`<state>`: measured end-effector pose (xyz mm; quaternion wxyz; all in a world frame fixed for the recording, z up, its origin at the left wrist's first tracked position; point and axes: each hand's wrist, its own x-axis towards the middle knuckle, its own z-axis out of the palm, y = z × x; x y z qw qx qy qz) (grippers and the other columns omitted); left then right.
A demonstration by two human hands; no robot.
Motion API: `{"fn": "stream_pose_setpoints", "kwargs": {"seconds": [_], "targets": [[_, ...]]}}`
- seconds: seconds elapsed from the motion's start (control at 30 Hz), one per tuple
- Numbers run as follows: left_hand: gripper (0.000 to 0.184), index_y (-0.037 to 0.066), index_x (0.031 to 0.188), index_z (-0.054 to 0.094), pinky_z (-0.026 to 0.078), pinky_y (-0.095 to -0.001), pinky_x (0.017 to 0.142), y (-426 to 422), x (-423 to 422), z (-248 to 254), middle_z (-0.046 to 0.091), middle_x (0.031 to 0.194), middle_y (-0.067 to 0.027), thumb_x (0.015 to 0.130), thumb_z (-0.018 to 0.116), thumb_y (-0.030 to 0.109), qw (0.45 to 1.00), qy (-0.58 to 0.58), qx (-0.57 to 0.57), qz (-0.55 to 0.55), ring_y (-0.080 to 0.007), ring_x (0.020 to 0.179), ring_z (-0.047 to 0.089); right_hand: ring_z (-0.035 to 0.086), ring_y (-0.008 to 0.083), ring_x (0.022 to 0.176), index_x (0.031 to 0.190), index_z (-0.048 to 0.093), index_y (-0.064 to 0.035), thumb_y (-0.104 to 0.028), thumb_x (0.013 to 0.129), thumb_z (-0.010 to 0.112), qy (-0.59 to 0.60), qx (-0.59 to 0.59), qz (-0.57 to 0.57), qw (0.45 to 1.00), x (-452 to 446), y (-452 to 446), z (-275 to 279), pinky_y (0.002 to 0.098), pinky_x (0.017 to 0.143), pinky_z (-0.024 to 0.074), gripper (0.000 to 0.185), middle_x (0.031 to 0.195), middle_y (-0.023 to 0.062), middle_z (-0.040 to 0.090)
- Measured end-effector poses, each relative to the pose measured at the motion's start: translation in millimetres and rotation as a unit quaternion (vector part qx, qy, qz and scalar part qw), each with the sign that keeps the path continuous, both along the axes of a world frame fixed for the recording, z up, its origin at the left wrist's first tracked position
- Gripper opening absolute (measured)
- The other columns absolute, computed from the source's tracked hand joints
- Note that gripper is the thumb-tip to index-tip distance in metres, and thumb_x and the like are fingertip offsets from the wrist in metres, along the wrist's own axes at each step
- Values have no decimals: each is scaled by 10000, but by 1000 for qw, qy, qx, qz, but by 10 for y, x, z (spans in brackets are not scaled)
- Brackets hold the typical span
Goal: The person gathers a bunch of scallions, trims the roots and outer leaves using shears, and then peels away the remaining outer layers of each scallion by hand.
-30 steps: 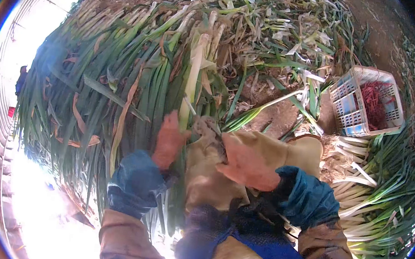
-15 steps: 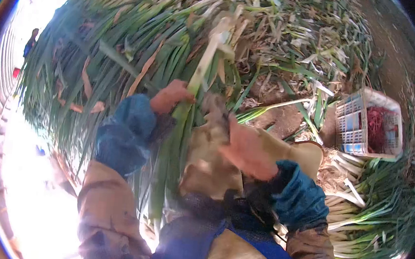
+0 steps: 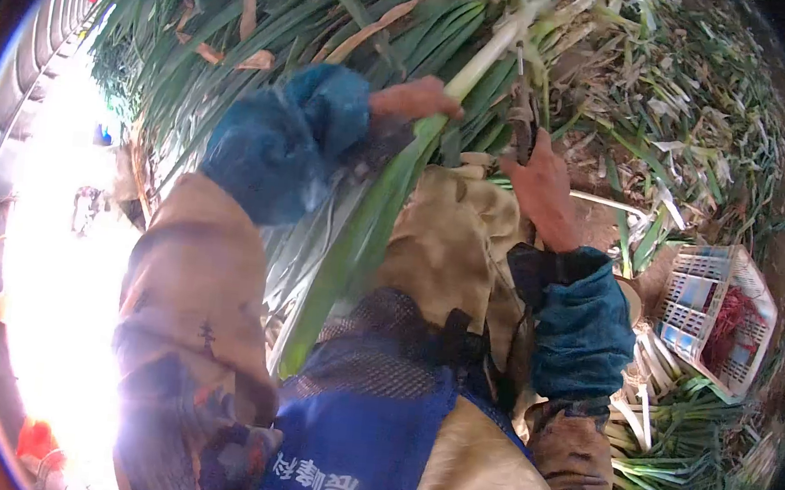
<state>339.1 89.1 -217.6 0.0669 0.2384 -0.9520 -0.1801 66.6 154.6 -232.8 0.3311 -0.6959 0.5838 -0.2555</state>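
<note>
A long leek slants across my lap, its pale shaft pointing up and away and its broad green leaves hanging toward my waist. My left hand is closed around it where the white turns green. In my right hand is a knife with a dark handle and a thin blade, pointing upward just to the right of the shaft. The blade is narrow and blurred, so I cannot tell whether it touches the leek.
A big heap of leeks lies in front and to the left. Loose trimmings cover the ground at right. A white plastic crate with red strings stands tilted in view, beside pale-stemmed leeks laid at lower right.
The view has shifted, so the heap and left hand appear higher and the crate lower. My right hand and the knife now sit farther right and higher; the leek stays in my left hand.
</note>
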Motion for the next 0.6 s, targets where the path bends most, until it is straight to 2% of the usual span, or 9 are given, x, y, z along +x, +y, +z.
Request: {"fn": "stream_pose_setpoints", "kwargs": {"seconds": [0.03,0.1,0.13,0.17,0.2,0.27,0.33,0.4,0.6], "targets": [[332,97,1108,539,375,-399,852,81,-6,18,535,958,-141,794,590,193,999,-11,25,40,-333,982,473,573,453,818,1098,412,31,-261,731,645,8,3,5,1000,-4,-31,-16,493,713,444,523,818,283,594],[272,56,1002,581,416,-365,778,237,-39,-13,556,882,-116,788,604,224,997,68,-22,33,-264,879,517,580,453,811,1082,367,51,-278,753,636,27,9,-3,1000,-7,-56,-3,506,728,449,538,815,278,597],[284,79,1044,569,393,-371,783,308,-177,85,530,899,-138,800,575,225,956,40,196,216,-298,894,495,584,447,805,1083,366,48,-276,753,637,34,21,4,999,-25,-51,75,502,718,455,536,815,272,598],[301,103,1087,556,370,-377,788,376,-265,178,504,915,-160,812,545,226,834,2,397,384,-332,909,472,588,441,798,1083,365,46,-274,752,637,40,33,13,999,-3,-12,157,497,707,461,535,816,266,599],[316,85,1078,556,369,-368,807,391,-121,45,494,947,-158,816,544,263,867,28,373,330,-321,932,465,592,435,791,1084,364,43,-271,751,638,45,44,27,998,9,13,224,492,697,467,534,816,260,600],[357,60,1062,559,363,-353,842,416,-68,-43,477,999,-155,817,544,320,876,39,353,327,-303,973,451,597,429,779,1089,356,37,-264,748,639,36,28,38,998,28,27,200,486,683,475,536,815,254,603],[396,44,1048,565,354,-341,873,504,-232,89,461,1040,-154,810,548,360,830,10,362,425,-288,1010,435,592,430,766,1129,340,43,-265,737,638,27,27,37,999,63,-13,150,485,673,473,580,795,257,599],[401,34,1036,570,342,-334,892,572,-231,88,449,1059,-160,799,555,357,810,68,401,423,-274,1026,423,579,437,751,1202,315,60,-275,717,633,20,43,21,999,71,-60,125,490,667,459,669,755,269,589],[331,17,982,567,356,-338,840,684,-280,205,480,978,-123,784,564,282,818,74,393,414,-231,969,445,574,449,772,1152,333,60,-224,720,613,-1,28,9,1000,95,-171,94,495,686,452,587,773,273,592]]}}
